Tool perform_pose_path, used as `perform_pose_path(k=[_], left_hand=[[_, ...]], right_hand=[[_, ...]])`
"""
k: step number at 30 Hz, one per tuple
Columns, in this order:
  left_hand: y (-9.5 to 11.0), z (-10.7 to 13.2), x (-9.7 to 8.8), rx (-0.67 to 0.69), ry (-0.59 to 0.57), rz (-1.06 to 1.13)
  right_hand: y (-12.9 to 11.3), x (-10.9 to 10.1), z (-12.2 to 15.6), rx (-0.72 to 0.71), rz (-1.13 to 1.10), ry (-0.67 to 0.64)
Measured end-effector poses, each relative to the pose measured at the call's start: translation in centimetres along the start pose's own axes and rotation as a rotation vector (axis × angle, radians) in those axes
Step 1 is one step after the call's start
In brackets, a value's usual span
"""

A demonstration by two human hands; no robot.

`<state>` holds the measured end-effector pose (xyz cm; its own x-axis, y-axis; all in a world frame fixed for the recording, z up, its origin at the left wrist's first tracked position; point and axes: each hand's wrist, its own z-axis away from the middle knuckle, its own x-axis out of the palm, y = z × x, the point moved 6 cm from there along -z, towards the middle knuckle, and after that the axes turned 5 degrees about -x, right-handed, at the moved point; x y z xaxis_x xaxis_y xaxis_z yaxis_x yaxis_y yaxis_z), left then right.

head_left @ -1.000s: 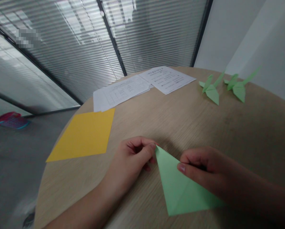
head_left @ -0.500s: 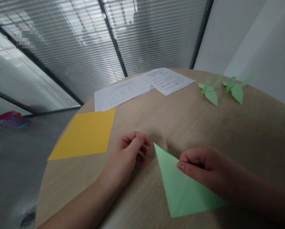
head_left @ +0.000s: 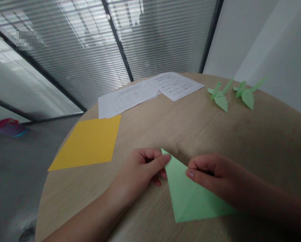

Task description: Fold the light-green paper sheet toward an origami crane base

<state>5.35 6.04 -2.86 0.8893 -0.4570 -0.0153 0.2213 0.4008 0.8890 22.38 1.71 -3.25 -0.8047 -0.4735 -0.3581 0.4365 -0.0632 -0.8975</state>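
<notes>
The light green paper folded into a triangle (head_left: 188,198) lay flat on the round pale wooden table (head_left: 216,134) near its front edge. The left hand (head_left: 142,169) pinched its top corner between thumb and fingers, and the right hand (head_left: 211,174), fingers curled, bore down on its right edge. The step in hand was judged to be setting a crease, and the next move would call for keeping the layers aligned. Whether the right hand gripped a layer or merely pressed could not be told, since the hand hid its own fingertips and the paper's right corner.
</notes>
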Motion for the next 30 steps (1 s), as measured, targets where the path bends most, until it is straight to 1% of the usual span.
perform_pose_path(k=[6,17,30], left_hand=[[0.03,-0.07,-0.58,0.037,0.033,0.039],[-0.18,-0.13,-0.61,0.01,0.058,0.084],[-0.28,-0.31,-0.8,0.028,0.115,0.138]], right_hand=[[0.13,0.01,-0.02,0.006,0.009,-0.005],[-0.08,0.17,-0.17,-0.006,-0.011,-0.009],[-0.02,0.2,-0.05,-0.023,-0.005,-0.007]])
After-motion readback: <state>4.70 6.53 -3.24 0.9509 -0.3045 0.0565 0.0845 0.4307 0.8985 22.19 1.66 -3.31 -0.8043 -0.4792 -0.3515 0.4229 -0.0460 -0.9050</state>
